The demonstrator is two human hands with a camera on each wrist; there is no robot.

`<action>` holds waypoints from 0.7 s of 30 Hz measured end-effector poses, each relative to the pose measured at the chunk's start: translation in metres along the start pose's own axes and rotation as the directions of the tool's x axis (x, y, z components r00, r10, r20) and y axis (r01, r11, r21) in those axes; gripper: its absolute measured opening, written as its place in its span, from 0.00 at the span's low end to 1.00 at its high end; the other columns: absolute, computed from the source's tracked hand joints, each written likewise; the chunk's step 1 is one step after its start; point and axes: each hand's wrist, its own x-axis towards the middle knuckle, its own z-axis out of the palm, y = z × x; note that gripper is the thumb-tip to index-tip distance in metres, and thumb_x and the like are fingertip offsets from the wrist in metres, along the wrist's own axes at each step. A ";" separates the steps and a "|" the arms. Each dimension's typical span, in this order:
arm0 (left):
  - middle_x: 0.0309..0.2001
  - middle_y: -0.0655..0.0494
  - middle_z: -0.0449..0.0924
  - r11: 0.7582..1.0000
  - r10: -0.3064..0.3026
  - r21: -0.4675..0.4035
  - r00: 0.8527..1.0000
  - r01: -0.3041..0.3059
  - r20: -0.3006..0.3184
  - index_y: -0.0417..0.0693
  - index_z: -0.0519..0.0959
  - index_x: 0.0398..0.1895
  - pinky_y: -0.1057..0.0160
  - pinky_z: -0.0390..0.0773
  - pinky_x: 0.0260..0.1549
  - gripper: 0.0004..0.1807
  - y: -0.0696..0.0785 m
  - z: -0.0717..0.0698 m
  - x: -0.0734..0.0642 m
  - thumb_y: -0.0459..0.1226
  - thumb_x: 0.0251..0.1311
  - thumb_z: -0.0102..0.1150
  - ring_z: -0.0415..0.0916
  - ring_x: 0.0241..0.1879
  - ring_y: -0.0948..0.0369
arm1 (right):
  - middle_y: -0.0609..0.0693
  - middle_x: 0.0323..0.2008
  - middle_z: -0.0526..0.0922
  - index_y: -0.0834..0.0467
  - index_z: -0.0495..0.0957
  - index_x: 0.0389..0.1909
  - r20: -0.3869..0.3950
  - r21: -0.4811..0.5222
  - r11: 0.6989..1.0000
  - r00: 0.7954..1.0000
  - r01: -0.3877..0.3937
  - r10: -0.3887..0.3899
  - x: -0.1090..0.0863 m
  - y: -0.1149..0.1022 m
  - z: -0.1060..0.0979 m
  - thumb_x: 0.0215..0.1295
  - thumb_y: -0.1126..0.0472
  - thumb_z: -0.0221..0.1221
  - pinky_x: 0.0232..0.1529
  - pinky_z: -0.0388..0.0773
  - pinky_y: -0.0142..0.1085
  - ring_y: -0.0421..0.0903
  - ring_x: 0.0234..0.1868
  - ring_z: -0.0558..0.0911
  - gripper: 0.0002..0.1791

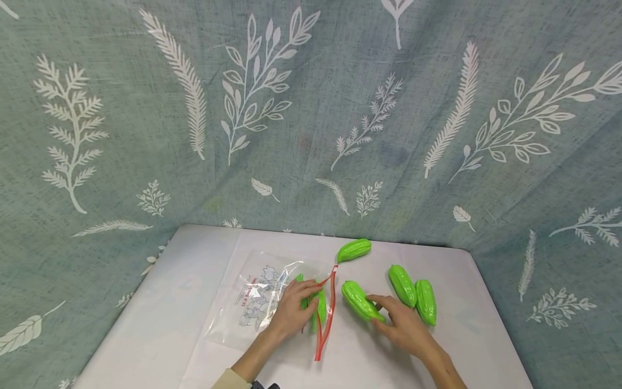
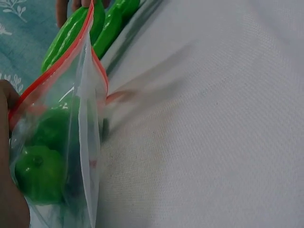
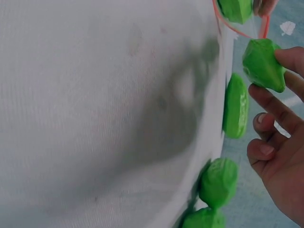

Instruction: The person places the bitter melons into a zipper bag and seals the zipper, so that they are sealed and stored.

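Note:
My right hand (image 1: 400, 325) pinches one end of a bright green ridged gourd (image 1: 357, 297) between thumb and fingers, just right of the bag's mouth. In the right wrist view, the held gourd (image 3: 262, 65) shows between thumb and forefinger, the other fingers curled below. My left hand (image 1: 292, 307) holds the mouth of a clear zip bag (image 1: 221, 323) with a red-edged opening. That mouth gapes toward the right hand. Green gourds (image 1: 320, 313) lie inside the bag, partly covered by the left hand; the left wrist view shows them through the plastic (image 2: 40, 173).
One loose gourd (image 1: 354, 250) lies at the back of the white table (image 1: 160, 302), behind the bag's mouth. Two more gourds, one (image 1: 402, 285) touching the other (image 1: 426, 302), lie right of the right hand. A patterned teal cloth (image 1: 311, 178) stands behind the table.

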 end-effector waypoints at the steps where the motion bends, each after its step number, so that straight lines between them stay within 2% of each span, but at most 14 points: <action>1: 0.59 0.49 0.81 1.000 -0.003 -0.010 1.000 0.003 0.000 0.48 0.84 0.55 0.40 0.54 0.73 0.17 0.000 0.000 0.000 0.36 0.62 0.62 0.72 0.65 0.45 | 0.31 0.47 0.79 0.34 0.72 0.66 0.005 0.003 1.000 1.000 0.006 -0.006 0.000 0.000 0.001 0.64 0.47 0.67 0.43 0.78 0.35 0.35 0.45 0.78 0.30; 7: 0.61 0.46 0.79 0.998 -0.004 -0.055 1.000 0.005 0.010 0.43 0.82 0.57 0.37 0.50 0.73 0.24 0.002 0.001 0.000 0.29 0.54 0.59 0.70 0.66 0.42 | 0.34 0.52 0.80 0.37 0.72 0.67 0.001 0.059 0.995 0.997 0.081 -0.082 0.002 -0.001 0.007 0.66 0.47 0.66 0.48 0.80 0.39 0.41 0.51 0.81 0.29; 16: 0.64 0.45 0.77 0.999 0.035 -0.015 0.999 -0.034 0.030 0.42 0.78 0.63 0.33 0.48 0.72 0.28 0.004 0.002 0.000 0.29 0.56 0.56 0.69 0.68 0.46 | 0.36 0.56 0.80 0.37 0.72 0.67 0.021 0.074 0.991 0.994 0.107 -0.109 0.003 -0.005 0.013 0.66 0.46 0.65 0.48 0.80 0.42 0.43 0.52 0.81 0.28; 21: 0.64 0.47 0.77 0.998 0.057 0.040 0.998 -0.058 0.031 0.43 0.77 0.65 0.32 0.48 0.71 0.31 0.003 0.004 -0.002 0.30 0.53 0.57 0.68 0.69 0.47 | 0.36 0.56 0.80 0.37 0.72 0.67 0.025 0.062 0.991 0.993 0.117 -0.119 0.005 -0.009 0.013 0.66 0.46 0.65 0.47 0.80 0.42 0.43 0.51 0.81 0.28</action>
